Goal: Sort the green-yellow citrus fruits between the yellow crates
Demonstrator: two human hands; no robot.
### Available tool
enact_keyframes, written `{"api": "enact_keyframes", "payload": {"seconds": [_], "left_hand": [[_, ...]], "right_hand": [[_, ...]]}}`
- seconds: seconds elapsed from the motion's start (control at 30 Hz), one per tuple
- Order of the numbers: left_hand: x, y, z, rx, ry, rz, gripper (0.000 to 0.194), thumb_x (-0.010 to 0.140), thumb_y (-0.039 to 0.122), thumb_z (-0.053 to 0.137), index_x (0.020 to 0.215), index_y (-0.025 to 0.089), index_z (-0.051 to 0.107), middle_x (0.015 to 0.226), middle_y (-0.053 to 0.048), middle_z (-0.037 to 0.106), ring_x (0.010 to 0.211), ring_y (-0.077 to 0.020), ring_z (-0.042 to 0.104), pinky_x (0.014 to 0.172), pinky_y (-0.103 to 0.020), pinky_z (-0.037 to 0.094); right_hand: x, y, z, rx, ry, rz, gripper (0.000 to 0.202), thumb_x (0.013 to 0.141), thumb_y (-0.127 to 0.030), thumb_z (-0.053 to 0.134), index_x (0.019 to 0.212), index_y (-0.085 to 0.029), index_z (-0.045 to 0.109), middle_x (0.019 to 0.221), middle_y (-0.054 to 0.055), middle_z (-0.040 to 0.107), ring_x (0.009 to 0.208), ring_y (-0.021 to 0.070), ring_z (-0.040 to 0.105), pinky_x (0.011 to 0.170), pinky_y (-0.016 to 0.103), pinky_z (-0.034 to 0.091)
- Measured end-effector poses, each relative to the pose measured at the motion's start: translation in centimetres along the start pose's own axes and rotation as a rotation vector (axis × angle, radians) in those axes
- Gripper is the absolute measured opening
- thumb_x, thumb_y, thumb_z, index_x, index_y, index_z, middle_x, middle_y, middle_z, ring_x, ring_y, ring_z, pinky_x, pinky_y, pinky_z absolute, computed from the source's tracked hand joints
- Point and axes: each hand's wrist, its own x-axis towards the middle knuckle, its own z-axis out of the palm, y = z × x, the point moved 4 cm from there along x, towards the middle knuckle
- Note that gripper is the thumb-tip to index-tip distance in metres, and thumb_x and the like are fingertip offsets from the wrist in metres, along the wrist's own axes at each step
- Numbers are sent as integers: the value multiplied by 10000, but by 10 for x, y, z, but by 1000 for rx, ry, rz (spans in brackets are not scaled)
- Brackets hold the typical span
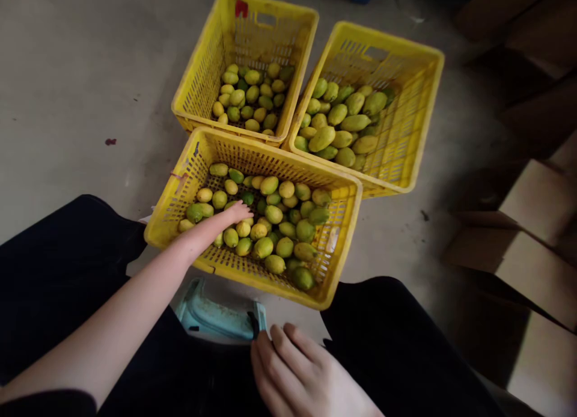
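Into the nearest yellow crate reaches my left hand, its fingers stretched out just over the lemons, beside a dark green one. I see nothing held in it. Yellow and green lemons lie loose across the crate's bottom. Lower down, in front of my lap, is my right hand with its fingers curled together. Its palm side is hidden, so what it may hold cannot be made out. Just beyond its fingertips is a worn teal plastic object with a black part.
Behind stand two more yellow crates: the left one holds small lemons, the right one larger, longer fruit. Open cardboard boxes line the right side. My dark-clothed knees flank the near crate on the grey floor.
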Motion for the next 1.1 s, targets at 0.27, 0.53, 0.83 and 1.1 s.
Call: {"api": "enact_keyframes", "payload": {"seconds": [0.27, 0.53, 0.83, 1.1], "left_hand": [[-18, 2, -37, 4, 36, 76, 273, 644, 187, 728, 917, 186, 732, 1069, -63, 731, 1259, -294, 478, 1098, -335, 249], [-122, 36, -134, -541, 44, 76, 594, 775, 493, 617, 1235, 117, 627, 1108, -109, 712, 1071, -290, 623, 890, -368, 467], [-242, 83, -148, -1305, 405, 247, 719, 872, 717, 333, 1324, 195, 531, 1091, -76, 686, 1135, -300, 590, 882, -392, 514], [-249, 73, -124, -2271, 600, 93, 345, 927, 359, 358, 1047, 161, 614, 757, -49, 688, 739, -157, 681, 697, -252, 572]], "right_hand": [[11, 16, 7, -182, 13, -6, 195, 928, -110, 516, 942, -116, 711, 893, 119, 727, 757, 224, 629, 704, 378, 498], [15, 17, 10, -281, -1, 0, 169, 940, -114, 518, 836, -130, 650, 714, 42, 591, 626, 174, 487, 582, 335, 359], [29, 32, 33, -316, -83, 53, 250, 964, -159, 478, 736, -169, 579, 712, 32, 591, 621, 157, 462, 611, 331, 307], [43, 92, 66, -154, -606, 468, 213, 965, -232, 466, 967, -151, 663, 995, 125, 697, 895, 224, 650, 727, 312, 414]]}}
